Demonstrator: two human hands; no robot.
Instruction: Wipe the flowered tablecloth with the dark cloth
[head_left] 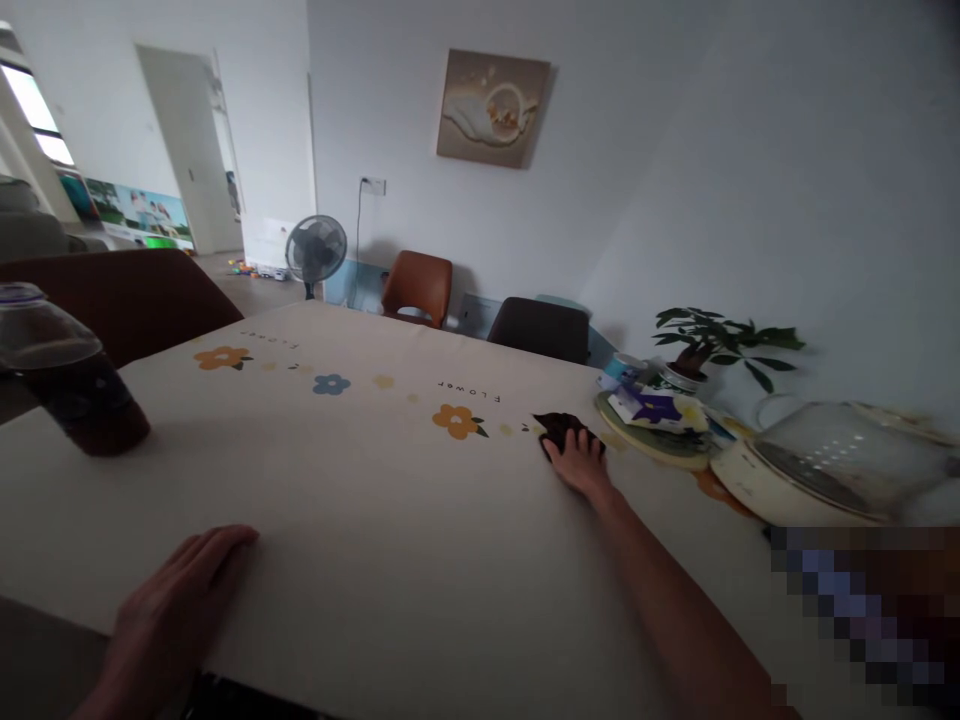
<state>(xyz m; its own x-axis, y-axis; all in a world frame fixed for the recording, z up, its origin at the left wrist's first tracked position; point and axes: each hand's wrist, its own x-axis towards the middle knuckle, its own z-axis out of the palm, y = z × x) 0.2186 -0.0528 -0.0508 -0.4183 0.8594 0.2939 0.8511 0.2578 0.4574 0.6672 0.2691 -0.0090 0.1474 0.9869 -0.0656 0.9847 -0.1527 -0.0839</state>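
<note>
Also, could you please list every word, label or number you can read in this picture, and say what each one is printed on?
"FLOWER": printed on the tablecloth, upside down from this view, beside the orange flower print near the right hand, which presses a dark cloth.
A second word near the far orange flower print: too small to read.
Purple and white pack by the potted plant: print blurred.
Dark jar: no readable label.
</note>
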